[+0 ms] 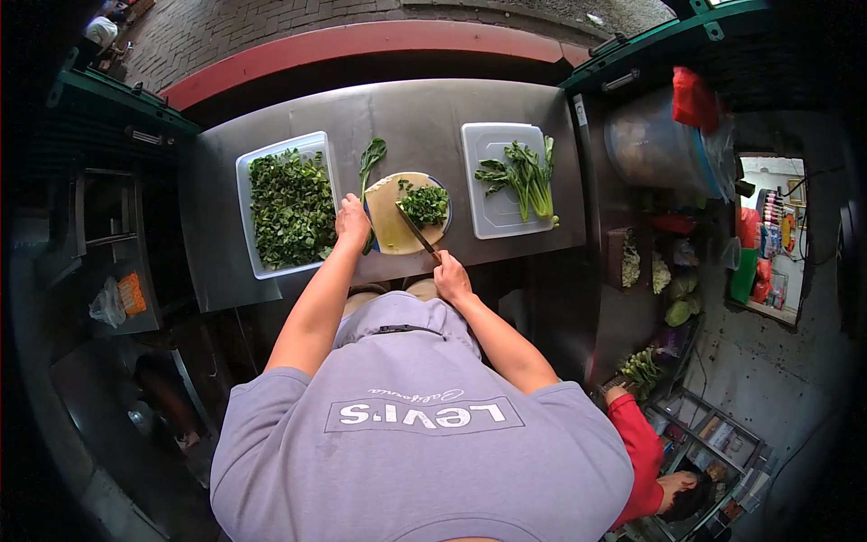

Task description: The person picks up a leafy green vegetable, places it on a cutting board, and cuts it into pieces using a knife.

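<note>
Bare metal shows around the things on the counter [406, 108], with brick paving [208, 45] beyond it. On the round board [384, 217], chopped greens [426, 206] lie heaped beside the knife [417, 234]. The right hand [452, 276] has its grip wrapped around the knife's handle; the left hand [353, 219] has its grip closed on a leafy stalk [371, 159] at the board's left edge. Left of that stands a tub [242, 203] of cut leaves [291, 212]; to the right, whole greens [533, 181] lie on a plastic lid [492, 219]. Lower right, a co-worker's red sleeve [637, 452] shows.
</note>
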Demonstrator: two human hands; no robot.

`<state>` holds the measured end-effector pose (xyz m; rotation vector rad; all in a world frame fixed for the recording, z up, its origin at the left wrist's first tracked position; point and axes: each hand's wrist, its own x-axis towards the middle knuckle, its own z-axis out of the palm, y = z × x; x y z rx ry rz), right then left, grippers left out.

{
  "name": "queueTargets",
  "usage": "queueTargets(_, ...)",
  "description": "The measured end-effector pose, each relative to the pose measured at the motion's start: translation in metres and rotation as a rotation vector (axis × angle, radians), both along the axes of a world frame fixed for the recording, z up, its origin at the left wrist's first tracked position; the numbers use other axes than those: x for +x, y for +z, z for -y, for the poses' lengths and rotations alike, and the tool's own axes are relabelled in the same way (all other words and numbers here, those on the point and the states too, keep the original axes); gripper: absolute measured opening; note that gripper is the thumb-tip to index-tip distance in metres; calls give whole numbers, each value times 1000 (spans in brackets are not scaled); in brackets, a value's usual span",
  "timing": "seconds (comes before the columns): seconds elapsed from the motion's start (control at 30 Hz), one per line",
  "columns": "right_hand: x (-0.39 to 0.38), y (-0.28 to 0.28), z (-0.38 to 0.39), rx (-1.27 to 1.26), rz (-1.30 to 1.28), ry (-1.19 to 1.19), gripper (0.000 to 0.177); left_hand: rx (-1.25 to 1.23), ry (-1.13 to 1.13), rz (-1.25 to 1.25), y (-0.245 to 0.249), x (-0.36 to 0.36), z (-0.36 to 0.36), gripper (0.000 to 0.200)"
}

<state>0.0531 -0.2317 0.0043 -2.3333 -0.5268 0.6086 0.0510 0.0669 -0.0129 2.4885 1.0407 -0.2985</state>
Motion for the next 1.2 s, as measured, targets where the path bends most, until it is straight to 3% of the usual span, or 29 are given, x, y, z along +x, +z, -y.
queueTargets(0.2, 0, 2, -2, 43, 25, 13, 24, 62, -96, 80, 15, 20, -4, 27)
queueTargets(0.37, -1, 3, -8, 57, 6, 13, 25, -27, -66, 17, -1, 28, -23, 23)
queueTargets(0.5, -4, 0, -8, 91, 12, 3, 27, -12, -7, 161, 14, 25, -23, 16)
queueTargets(0.57, -4, 1, -7, 81, -5, -20, 27, -119, -215, 316, 16, 20, -27, 11)
queueTargets(0.6, -4, 2, -7, 73, -19, -38, 27, -115, -216, 315, 16, 16, -28, 11)
queueTargets(0.67, -4, 4, -6, 88, -16, -47, 27, -91, -732, 219, 15, 3, -28, 14)
queueTargets(0.77, -2, 5, -5, 104, -6, -55, 26, 144, -819, 199, 14, -10, -23, 20)
queueTargets(0.93, 1, 3, -4, 109, 1, -42, 26, 186, -855, 170, 9, -10, -28, 11)
queueTargets(1.0, 2, 2, -6, 108, 5, -40, 26, 11, -783, 225, 14, -9, -32, 5)
queueTargets(1.2, 3, 0, -11, 141, -6, -51, 26, -97, -671, 368, 31, -10, -44, 8)
